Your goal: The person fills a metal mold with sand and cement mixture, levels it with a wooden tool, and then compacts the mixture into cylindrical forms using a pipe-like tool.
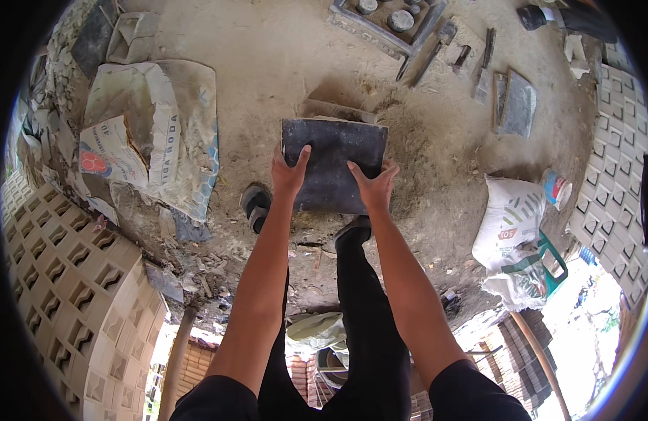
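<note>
A dark, dusty square board (331,165) is held between my two hands in front of my feet. My left hand (290,170) grips its left side, the thumb lying on the upper face. On the right edge, my right hand (375,184) has the same kind of hold. The fingers under the board are mostly hidden. Just beyond its far edge shows a pale, dusty rim (341,111) of something low; the board covers the rest of it, so I cannot tell what it is.
A torn open paper sack (166,133) lies left. Patterned pale blocks (64,259) are stacked at lower left, others (608,168) at right. A metal mould (408,48), a trowel-like tool (429,59), flat plates (518,105) and a white sack (506,217) surround the dirt floor. Another person's shoe (531,17) shows top right.
</note>
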### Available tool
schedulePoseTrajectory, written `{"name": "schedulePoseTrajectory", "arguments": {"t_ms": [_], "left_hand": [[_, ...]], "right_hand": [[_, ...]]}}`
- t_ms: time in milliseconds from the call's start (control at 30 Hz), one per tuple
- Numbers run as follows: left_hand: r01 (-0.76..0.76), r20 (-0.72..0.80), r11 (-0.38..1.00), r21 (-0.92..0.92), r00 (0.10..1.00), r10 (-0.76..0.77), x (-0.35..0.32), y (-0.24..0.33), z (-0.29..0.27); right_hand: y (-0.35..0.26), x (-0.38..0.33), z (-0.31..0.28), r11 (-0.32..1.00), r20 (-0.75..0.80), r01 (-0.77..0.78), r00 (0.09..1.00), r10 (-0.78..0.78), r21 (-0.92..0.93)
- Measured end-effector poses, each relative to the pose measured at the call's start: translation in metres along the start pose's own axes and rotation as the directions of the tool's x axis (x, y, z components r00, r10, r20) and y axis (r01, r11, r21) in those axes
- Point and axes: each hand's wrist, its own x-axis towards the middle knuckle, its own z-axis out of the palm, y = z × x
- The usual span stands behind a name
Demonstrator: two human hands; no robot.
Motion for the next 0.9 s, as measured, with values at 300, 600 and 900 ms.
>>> {"name": "schedulePoseTrajectory", "arguments": {"t_ms": [300, 600, 900], "left_hand": [[0.298, 0.29, 0.949, -0.098, 0.921, -0.26, 0.019, 0.022, -0.02], [0.247, 0.248, 0.949, -0.196, 0.949, -0.196, 0.006, 0.044, -0.029], [0.026, 0.129, 0.999, 0.03, 0.991, -0.029, 0.023, 0.031, 0.002]], "right_hand": [[0.013, 0.034, -0.009, 0.955, 0.325, -0.131, 0.945, 0.039, 0.266], [-0.004, 0.033, -0.032, 0.953, 0.32, -0.097, 0.947, 0.0, 0.287], [-0.022, 0.036, -0.01, 1.0, 0.063, -0.003, 0.998, 0.005, -0.026]]}}
